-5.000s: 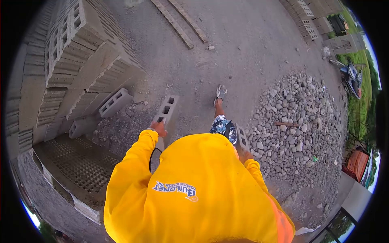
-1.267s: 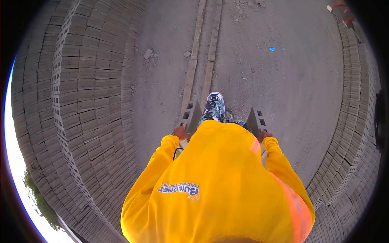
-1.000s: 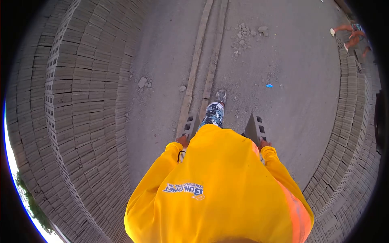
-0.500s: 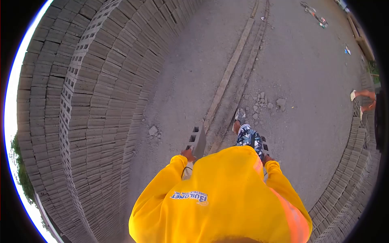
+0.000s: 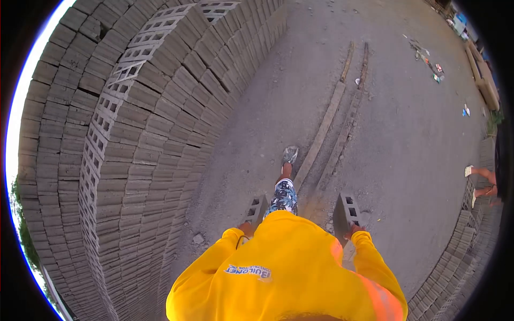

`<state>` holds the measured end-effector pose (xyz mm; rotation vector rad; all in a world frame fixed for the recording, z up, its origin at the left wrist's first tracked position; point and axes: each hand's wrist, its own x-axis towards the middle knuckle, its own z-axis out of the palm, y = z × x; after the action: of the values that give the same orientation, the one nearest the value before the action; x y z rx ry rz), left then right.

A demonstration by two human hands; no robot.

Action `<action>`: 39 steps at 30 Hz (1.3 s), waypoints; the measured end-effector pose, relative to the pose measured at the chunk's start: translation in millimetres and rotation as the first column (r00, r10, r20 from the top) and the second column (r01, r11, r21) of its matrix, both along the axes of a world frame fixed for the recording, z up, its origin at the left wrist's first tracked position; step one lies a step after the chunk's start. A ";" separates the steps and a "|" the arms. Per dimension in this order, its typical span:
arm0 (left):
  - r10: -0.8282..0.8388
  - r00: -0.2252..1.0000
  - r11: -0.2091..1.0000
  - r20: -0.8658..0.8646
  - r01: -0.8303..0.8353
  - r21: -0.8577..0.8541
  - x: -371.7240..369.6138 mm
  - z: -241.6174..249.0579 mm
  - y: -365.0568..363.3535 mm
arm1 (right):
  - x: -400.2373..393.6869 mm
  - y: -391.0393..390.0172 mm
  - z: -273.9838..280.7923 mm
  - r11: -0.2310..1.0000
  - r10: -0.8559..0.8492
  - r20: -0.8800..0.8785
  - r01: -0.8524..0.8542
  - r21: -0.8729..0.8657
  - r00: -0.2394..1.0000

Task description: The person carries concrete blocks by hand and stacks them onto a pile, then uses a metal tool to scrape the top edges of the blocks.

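Note:
A grey hollow concrete block [image 5: 258, 206] hangs at my left side, its row of square holes facing up. My left hand [image 5: 246, 229] is closed on its near end, the fingertips mostly hidden. On the other side my right hand [image 5: 353, 230] grips a second hollow concrete block [image 5: 341, 209], also with its holes upward. Both blocks are off the ground, beside my body. Between them one leg in patterned shorts [image 5: 284, 197] reaches forward, with a grey shoe [image 5: 290, 154] on the ground.
A tall curved stack of concrete blocks [image 5: 139, 139] runs along the left. A lower block stack [image 5: 455, 246] lines the right, near another person's legs [image 5: 484, 182]. Ahead, two long wooden strips [image 5: 327, 117] lie on the dusty ground [image 5: 407, 139]. Litter [image 5: 436, 69] lies farther off.
I have moved forward along the strips, and the left leg is now in front instead of the right. The right-hand block shows more fully. Both hands keep their blocks.

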<state>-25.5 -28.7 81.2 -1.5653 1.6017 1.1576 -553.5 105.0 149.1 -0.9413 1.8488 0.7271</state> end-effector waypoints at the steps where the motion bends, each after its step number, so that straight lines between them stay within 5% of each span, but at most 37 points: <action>1: -0.006 1.000 1.000 0.003 0.006 0.018 -9.9 -17.9 -34.0 | -4.4 -24.1 -8.2 1.000 0.010 0.020 -0.011 0.025 1.000; 8: -0.098 0.995 0.991 -0.012 0.099 0.093 -51.9 -82.5 -254.2 | -69.4 -246.5 -29.0 0.999 0.021 -0.018 -0.020 0.041 1.000; 11: -0.103 0.993 0.992 0.052 0.106 -0.061 -84.9 -24.1 -342.9 | -82.5 -343.4 0.5 0.997 -0.076 0.034 0.077 -0.023 0.997; 15: -0.132 0.987 0.990 0.093 0.136 -0.047 -141.3 57.2 -466.8 | -103.6 -470.2 2.1 0.994 -0.090 0.062 0.094 -0.054 0.994; 23: -0.176 0.974 0.984 0.139 0.179 -0.011 -228.8 76.9 -677.8 | -204.3 -683.4 -125.1 0.971 0.123 0.163 -0.085 -0.222 0.979; 27: -0.167 0.970 0.985 0.177 0.171 -0.008 -284.9 109.4 -776.4 | -254.7 -776.7 -186.4 0.955 0.282 0.105 -0.269 -0.126 0.954; 35: 0.011 0.998 0.992 0.069 -0.002 -0.127 -320.1 88.8 -818.1 | -291.3 -989.5 -67.8 0.858 0.513 0.025 -0.513 0.011 0.858; 39: 0.139 0.990 0.989 0.034 -0.137 -0.060 -352.1 78.6 -828.5 | -321.4 -1049.9 -67.2 0.807 0.590 0.010 -0.590 -0.005 0.807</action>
<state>-377.6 -857.2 159.7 -1.7489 1.5348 1.1557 -874.9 -944.9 81.9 -1.5510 1.5361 1.0874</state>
